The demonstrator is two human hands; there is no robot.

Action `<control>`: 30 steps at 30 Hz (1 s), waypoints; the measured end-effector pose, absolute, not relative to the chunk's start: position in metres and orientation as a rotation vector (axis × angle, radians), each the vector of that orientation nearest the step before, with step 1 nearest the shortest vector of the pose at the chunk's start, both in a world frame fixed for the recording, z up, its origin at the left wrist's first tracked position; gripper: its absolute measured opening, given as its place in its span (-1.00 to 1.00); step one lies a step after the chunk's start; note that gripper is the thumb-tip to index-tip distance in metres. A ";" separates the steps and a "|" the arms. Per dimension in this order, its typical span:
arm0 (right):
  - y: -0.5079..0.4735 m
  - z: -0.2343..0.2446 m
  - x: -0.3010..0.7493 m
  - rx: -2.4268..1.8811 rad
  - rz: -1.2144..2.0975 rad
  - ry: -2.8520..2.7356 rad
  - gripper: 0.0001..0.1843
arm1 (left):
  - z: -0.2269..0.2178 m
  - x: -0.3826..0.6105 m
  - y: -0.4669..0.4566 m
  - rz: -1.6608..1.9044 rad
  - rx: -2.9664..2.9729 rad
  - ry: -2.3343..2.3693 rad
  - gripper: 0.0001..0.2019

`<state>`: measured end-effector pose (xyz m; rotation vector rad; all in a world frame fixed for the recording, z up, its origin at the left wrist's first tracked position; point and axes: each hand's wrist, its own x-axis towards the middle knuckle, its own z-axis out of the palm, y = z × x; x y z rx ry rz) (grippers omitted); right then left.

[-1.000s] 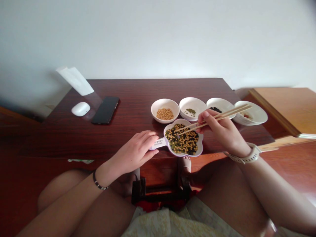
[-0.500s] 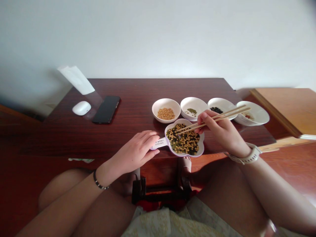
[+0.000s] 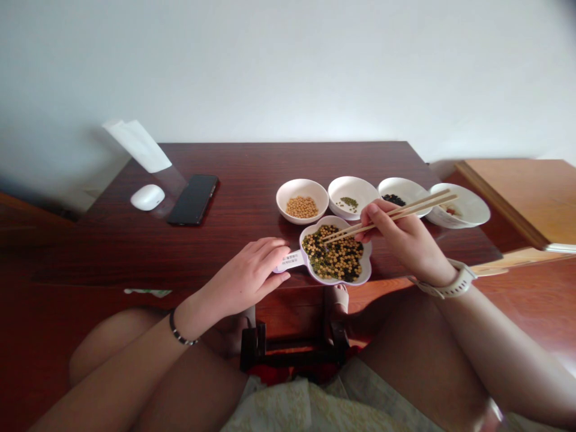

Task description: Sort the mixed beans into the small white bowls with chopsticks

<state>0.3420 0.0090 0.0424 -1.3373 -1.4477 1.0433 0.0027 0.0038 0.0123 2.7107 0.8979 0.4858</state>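
Note:
My left hand (image 3: 258, 273) is closed on the labelled handle of a white, lilac-edged scalloped bowl (image 3: 368, 264) at the table's front edge. Mixed yellow, green and black beans (image 3: 335, 258) fill it. My right hand (image 3: 396, 231) grips a pair of wooden chopsticks (image 3: 418, 207), their tips down among the beans. Behind stand a white bowl of yellow beans (image 3: 302, 207), one with a few green beans (image 3: 350, 203), and one with black beans (image 3: 393, 200), partly hidden by my right hand. A fourth white bowl (image 3: 474, 207) at the right holds something reddish I cannot make out.
On the left of the dark wooden table (image 3: 252, 162) lie a black phone (image 3: 193, 199), a white rounded case (image 3: 147, 197) and a white folded paper packet (image 3: 138, 146). A lighter wooden cabinet (image 3: 526, 186) stands to the right. A wall rises behind the table.
Almost nothing differs. The chopstick tips stay in the mixed beans, and both hands keep their hold. The whole view has shifted very slightly.

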 end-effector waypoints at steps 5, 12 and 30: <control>0.009 0.043 0.342 -1.339 1.047 -1.430 -0.55 | 0.012 0.003 0.004 0.460 2.712 0.907 -0.70; 0.008 0.046 0.338 -1.329 1.043 -1.399 -0.49 | 0.014 0.003 0.004 0.479 2.706 0.905 -0.71; 0.010 0.050 0.346 -1.312 0.992 -1.251 -0.50 | 0.013 0.002 0.002 0.489 2.692 0.917 -0.70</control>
